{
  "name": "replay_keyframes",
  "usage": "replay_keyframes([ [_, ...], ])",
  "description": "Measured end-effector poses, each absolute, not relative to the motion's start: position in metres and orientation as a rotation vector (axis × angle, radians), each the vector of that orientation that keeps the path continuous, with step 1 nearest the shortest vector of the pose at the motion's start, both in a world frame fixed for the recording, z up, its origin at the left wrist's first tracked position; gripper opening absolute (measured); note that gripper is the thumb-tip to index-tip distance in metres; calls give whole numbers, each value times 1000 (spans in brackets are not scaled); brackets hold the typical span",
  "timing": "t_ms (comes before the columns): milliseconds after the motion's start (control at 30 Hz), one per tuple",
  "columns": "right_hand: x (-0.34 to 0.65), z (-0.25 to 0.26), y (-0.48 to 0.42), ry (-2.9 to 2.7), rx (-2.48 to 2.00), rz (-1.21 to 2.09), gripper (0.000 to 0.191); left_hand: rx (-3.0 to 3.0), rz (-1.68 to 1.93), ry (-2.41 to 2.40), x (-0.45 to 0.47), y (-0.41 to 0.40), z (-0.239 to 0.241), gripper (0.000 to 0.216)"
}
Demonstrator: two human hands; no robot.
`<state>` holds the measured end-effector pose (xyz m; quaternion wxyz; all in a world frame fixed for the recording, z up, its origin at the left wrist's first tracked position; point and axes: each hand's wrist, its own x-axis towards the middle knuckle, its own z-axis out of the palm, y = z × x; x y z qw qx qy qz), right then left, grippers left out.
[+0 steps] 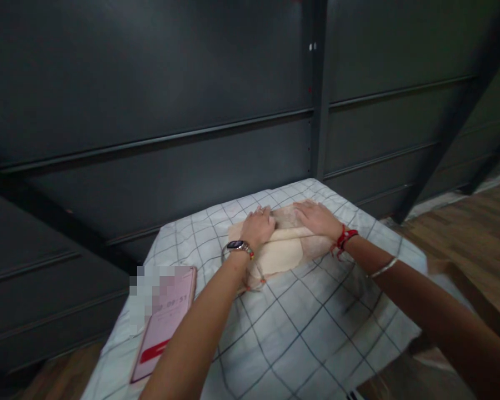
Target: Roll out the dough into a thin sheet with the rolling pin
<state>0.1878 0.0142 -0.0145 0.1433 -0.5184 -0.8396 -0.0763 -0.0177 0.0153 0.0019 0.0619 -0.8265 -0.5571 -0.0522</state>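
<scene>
A dark panelled wall (150, 72), crossed by metal rails and upright posts, stands behind a bench (308, 316) draped in a white cover (250, 350) with a grid of dark lines. Wood-look floor (483, 222) runs along the foot of the wall at right and also shows in the lower left corner. On the bench, toward its far edge, lies a piece of beige fabric (281, 256), spread out and a little rumpled, with a raised fold across its middle and thinner-looking tan areas at its far side and its right end.

At the near left of the bench a phone (169, 319) lies face up, its pink screen showing digits and a red bar; part of it is masked by blurred squares, and the left forearm crosses its lower corner. Two bare arms reach forward to the fabric. The right hand (319, 218) rests palm down on its far right part, fingers extended and loose. The left hand (258, 226) lies palm down on the left part, knuckles slightly bent; whether its fingers pinch the fabric cannot be told.

A pale bangle (383, 268) circles the right forearm, red bracelets (345, 239) the right wrist. A dark-faced watch (235, 245) sits on the left wrist, beside a small multicoloured band (250, 254).
</scene>
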Motion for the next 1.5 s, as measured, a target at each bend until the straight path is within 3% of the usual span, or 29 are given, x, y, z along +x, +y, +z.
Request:
replay_keyframes([
  [200,186,-14,30,-2486,-1513,-159,48,-2548,-71,-1740,-18,38,0,44],
  [400,187,-26,-13,-2575,-1476,32,49,-2685,120,-1688,-25,6,2,49],
  [700,180,-10,8,-2435,-1519,-190,45,-2521,-175,-1751,-18,12,3,49],
  [1033,181,-16,66,-2418,-1626,-79,45,-2457,-197,-1932,-16,63,3,47],
  [1500,181,-6,-12,-2612,-1638,285,55,-2595,-22,-1815,-22,1,-2,45],
])
